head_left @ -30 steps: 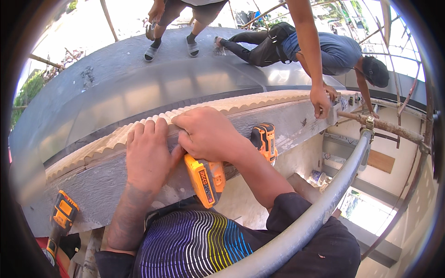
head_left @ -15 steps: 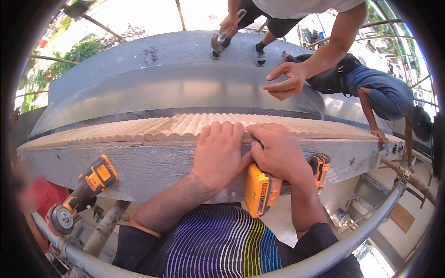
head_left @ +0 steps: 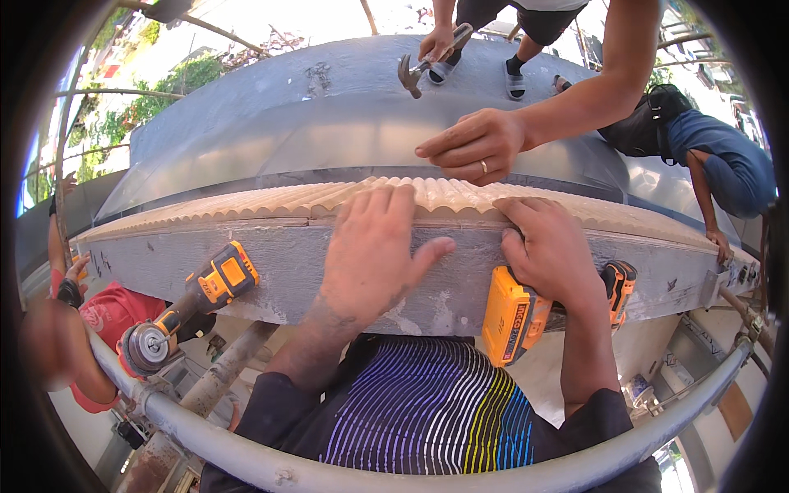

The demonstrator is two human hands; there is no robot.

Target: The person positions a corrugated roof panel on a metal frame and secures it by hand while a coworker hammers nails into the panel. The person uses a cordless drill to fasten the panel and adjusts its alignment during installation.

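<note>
Scaffold pipe (head_left: 205,440) bends across the bottom of the frame. Beyond it, at centre, the left hand (head_left: 370,251) lies spread and the right hand (head_left: 551,251) curls, apart, fingers on the corrugated panel (head_left: 271,203); whether the right one grips, I can't tell. Steadying looks like the step; the next move calls for even pressure. Pale tan, ridged, wavy-edged, the panel tops a grey beam (head_left: 288,271). Upper centre, a co-worker holds a hammer (head_left: 411,78).
</note>
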